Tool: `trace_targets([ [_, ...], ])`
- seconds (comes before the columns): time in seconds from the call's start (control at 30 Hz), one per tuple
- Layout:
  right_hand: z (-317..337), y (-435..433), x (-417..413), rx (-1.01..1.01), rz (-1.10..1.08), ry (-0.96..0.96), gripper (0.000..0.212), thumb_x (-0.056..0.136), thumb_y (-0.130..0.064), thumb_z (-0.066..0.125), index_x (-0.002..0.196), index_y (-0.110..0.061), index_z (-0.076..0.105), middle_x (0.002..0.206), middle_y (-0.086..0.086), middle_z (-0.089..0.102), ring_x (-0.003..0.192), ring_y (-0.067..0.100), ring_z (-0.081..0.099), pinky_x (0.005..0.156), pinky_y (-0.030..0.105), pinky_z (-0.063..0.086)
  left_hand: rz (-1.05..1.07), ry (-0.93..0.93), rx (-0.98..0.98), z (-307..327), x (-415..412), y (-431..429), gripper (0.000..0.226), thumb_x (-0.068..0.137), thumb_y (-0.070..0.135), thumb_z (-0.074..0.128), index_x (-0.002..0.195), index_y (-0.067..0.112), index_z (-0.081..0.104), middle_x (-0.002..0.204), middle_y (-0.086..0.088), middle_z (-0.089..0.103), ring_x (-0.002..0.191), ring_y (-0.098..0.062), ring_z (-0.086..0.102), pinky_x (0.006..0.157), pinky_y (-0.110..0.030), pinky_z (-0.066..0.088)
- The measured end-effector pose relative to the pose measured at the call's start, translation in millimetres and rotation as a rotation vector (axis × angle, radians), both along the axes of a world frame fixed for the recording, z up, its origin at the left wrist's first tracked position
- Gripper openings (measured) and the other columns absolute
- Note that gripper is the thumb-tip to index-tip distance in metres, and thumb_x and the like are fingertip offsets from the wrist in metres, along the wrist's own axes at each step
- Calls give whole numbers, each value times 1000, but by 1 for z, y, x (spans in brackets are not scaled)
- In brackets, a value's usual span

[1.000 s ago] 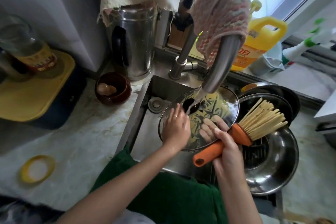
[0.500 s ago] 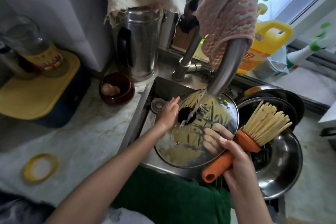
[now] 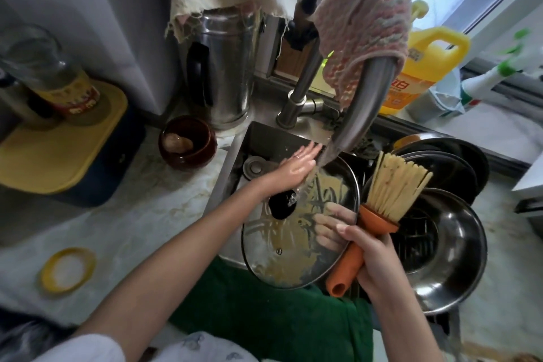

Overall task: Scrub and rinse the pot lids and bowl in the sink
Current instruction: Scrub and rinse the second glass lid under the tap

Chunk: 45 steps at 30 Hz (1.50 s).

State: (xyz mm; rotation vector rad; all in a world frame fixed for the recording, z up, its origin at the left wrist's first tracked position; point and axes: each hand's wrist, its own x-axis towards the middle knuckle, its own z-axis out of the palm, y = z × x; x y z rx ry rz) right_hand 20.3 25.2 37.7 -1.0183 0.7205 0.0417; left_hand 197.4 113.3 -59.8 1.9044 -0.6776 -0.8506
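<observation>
Plainly, the weak point is the right hand (image 3: 373,256), which does two jobs at once. Its fingers curl under the right rim of the glass lid (image 3: 282,244), showing through the glass with the thumb on top, and the same hand clamps the orange handle of the brush (image 3: 379,214). The lid hangs tilted over the sink (image 3: 264,138) at the centre of the frame, wet and streaked with yellowish residue. I judge that a slick rim could slide out of that shared grip and knock against the steel wall, or against the steel bowl (image 3: 458,244) at the right. The left hand (image 3: 296,167) holds nothing. It lies flat, fingers straight, in the stream from the faucet (image 3: 361,106) by the lid's upper edge, apart from the right hand, and gives the lid no support that I can see. Water striking the palm and the tilted glass could also splash onto the desk (image 3: 132,214) at the left. Counted: two hands, one glass lid with one black knob, one brush, one steel bowl, one faucet with one knitted cloth (image 3: 364,15) draped over it. At the upper right are at least two dark round rims (image 3: 452,161), stacked; whether they are pans or lids I cannot tell.
</observation>
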Motion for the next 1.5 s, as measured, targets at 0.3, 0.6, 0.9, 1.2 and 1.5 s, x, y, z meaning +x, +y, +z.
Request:
trace_targets([
  [0.3,-15,28,4,-247,99,-74,44,82,22,49,114,-4,63,106,9,72,100,23,68,79,33,57,572,79,-188,17,-49,-14,51,99,30,26,147,12,30,155,-9,27,144,-20,24,118,-31,18],
  [0.6,-12,26,17,-225,164,-69,37,75,16,58,109,1,63,99,19,71,93,33,69,74,37,57,531,0,-234,19,-40,1,49,101,27,21,149,18,20,158,1,16,146,-9,11,119,-28,10],
  [0.9,-21,30,17,-133,11,-41,36,83,20,49,115,5,58,104,19,69,94,33,69,74,37,59,368,-74,-221,14,-58,4,47,97,26,27,144,22,30,152,8,24,143,-8,20,119,-31,11],
  [1.2,-29,20,17,29,-256,-27,36,88,8,47,121,2,58,113,19,67,105,26,64,90,35,53,20,-400,-153,27,-97,28,47,103,27,24,150,26,18,158,13,10,144,2,0,117,-20,-7],
  [1.5,-7,20,13,63,-349,-105,36,91,8,38,121,0,56,111,23,67,96,27,69,78,29,58,343,59,42,-2,-58,45,52,104,33,24,152,22,8,160,6,0,146,-8,0,119,-30,5],
])
